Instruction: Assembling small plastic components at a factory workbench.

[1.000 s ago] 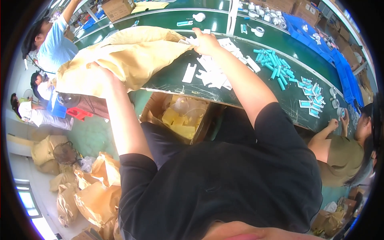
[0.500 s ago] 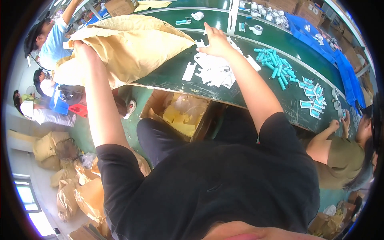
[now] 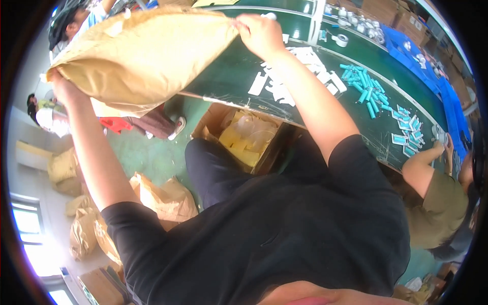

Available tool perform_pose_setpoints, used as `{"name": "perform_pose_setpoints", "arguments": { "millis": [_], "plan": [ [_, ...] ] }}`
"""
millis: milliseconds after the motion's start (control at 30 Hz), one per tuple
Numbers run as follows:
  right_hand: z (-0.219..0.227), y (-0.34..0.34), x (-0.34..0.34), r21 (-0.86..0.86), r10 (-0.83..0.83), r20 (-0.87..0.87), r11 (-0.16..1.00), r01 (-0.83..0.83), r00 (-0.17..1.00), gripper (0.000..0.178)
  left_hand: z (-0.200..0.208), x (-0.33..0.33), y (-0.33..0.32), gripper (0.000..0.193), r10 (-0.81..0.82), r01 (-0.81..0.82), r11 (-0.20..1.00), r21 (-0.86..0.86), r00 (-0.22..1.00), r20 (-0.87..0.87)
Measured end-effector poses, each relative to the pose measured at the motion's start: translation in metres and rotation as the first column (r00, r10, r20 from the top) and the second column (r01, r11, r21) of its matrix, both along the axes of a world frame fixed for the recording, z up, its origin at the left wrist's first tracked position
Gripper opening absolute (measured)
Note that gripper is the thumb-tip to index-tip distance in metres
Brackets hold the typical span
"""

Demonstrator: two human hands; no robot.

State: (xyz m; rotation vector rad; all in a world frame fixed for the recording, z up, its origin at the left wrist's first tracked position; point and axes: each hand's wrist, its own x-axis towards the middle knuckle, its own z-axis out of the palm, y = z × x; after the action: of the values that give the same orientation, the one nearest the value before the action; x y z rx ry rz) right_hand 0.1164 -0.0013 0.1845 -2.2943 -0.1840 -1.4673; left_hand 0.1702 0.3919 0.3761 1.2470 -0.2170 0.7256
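A large tan paper sack (image 3: 147,56) is stretched out between my hands over the left end of the green bench. My left hand (image 3: 66,91) is closed on the sack's near left edge. At the far right corner of the sack, my right hand (image 3: 262,36) pinches the paper. Just right of the sack lies a loose pile of flat white plastic pieces (image 3: 310,60), partly hidden by my right forearm. Beyond it is a heap of teal cylinders (image 3: 370,90) that look like battery cells. What the sack contains, if anything, is hidden.
Teal-and-white rectangular parts (image 3: 406,133) lie farther right, near a co-worker's hands (image 3: 439,148). Under the bench edge stands an open cardboard box (image 3: 206,124) with yellow and clear material. Brown paper bags (image 3: 165,198) stand on the floor at left. Another person (image 3: 76,25) is at far left.
My right hand has come away from above the white pieces and taken hold of the sack's far corner. My left hand has drawn its edge left and nearer, spreading the sack wider.
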Motion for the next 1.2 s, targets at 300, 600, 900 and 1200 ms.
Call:
{"name": "perform_pose_setpoints", "arguments": {
  "millis": [300, 600, 900, 1200],
  "plan": [
    [0.128, 0.153, 0.010, -0.280, 0.425, 0.256, 0.892, -0.354, 0.868, 0.024, 0.031, -0.085, 0.192, 0.056, 0.417, -0.418, 0.908, -0.009, 0.907, -0.054],
    [0.048, 0.291, 0.047, -0.265, 0.501, -0.195, 0.801, -0.537, 0.843, 0.022, -0.088, -0.098, 0.439, 0.041, 0.482, -0.447, 0.873, 0.195, 0.850, -0.211],
    [-0.059, 0.329, 0.082, 0.026, 0.452, -0.432, 0.871, -0.490, 0.781, 0.033, -0.234, -0.170, 0.371, 0.029, 0.655, -0.483, 0.690, 0.539, 0.735, -0.179],
    [-0.167, 0.297, 0.102, -0.169, 0.292, -0.718, 0.808, -0.565, 0.632, 0.029, -0.415, -0.236, 0.276, 0.026, 0.437, -0.339, 0.895, 0.289, 0.794, -0.423]
  ]
}}
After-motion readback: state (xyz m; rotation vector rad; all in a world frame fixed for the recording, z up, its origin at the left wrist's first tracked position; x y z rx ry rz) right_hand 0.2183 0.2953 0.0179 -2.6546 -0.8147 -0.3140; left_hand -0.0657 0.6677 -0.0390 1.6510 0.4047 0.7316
